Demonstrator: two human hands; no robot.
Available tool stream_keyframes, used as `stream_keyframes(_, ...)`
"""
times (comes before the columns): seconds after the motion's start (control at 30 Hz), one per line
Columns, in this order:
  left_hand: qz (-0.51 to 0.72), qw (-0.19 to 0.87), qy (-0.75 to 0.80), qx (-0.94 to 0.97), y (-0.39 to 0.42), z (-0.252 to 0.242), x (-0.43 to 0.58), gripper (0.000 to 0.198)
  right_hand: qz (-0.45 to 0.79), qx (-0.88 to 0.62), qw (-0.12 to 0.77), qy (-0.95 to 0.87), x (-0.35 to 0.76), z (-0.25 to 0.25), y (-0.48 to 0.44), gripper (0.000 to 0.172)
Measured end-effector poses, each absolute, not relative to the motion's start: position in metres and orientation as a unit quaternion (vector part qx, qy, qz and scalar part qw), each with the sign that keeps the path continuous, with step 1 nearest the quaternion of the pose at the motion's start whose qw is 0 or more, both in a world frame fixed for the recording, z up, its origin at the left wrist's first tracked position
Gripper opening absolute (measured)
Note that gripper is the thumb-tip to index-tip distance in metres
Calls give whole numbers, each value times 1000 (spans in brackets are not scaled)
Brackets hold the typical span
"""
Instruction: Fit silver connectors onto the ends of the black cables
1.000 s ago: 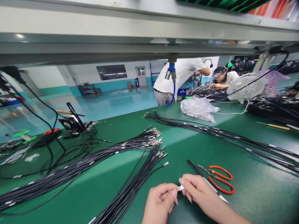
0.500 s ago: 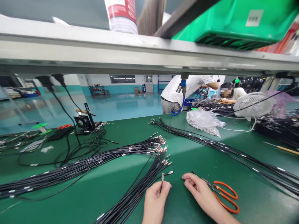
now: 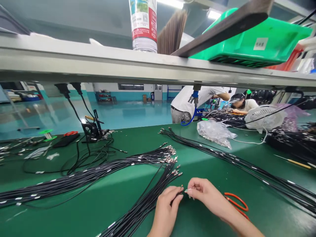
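My left hand point(image 3: 168, 205) is closed in a pinch on a black cable, mostly hidden by the fingers, with its metal end at the fingertips. Close by on the right, my right hand point(image 3: 206, 196) has thumb and forefinger together at a small silvery piece, too small to name, almost meeting the left fingertips. A bundle of black cables with metal connectors point(image 3: 150, 194) lies beside my left hand. Orange-handled scissors or cutters point(image 3: 235, 199) lie partly hidden behind my right forearm.
More black cable bundles lie left point(image 3: 103, 169) and right point(image 3: 222, 153) on the green table point(image 3: 118, 210). Around them are a plastic bag point(image 3: 214, 131), a white fan point(image 3: 264, 117) and a yellow-handled pick point(image 3: 298, 163). A shelf point(image 3: 98, 65) crosses above; two people are beyond.
My right hand has moved left to meet the left fingertips. My left hand has turned, so the cable end no longer points upward. The camera view has tilted up slightly.
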State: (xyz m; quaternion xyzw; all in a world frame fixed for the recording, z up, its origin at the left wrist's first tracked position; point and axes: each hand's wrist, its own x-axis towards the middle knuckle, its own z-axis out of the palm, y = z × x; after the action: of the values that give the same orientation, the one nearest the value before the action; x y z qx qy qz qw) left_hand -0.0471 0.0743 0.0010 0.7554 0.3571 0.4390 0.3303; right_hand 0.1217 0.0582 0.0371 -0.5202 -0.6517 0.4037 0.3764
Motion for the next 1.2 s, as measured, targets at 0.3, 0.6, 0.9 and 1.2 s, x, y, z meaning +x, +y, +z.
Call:
stream_keyframes(0.3, 392, 551, 325, 662, 68, 18, -45, 22, 551, -428, 450, -557, 119, 49, 39, 15)
stream_keyframes(0.6, 392, 657, 331, 552, 71, 16, -45, 21, 537, -472, 449, -536, 112, 42, 41, 14)
stream_keyframes(0.9, 428, 645, 329, 540, 71, 16, -46, 17, 606, -460, 477, -441, 106, 36, 44, 16)
stream_keyframes(1.2, 326, 562, 367, 665, 72, 7, -42, 28, 560, -488, 455, -491, 118, 26, 56, 26)
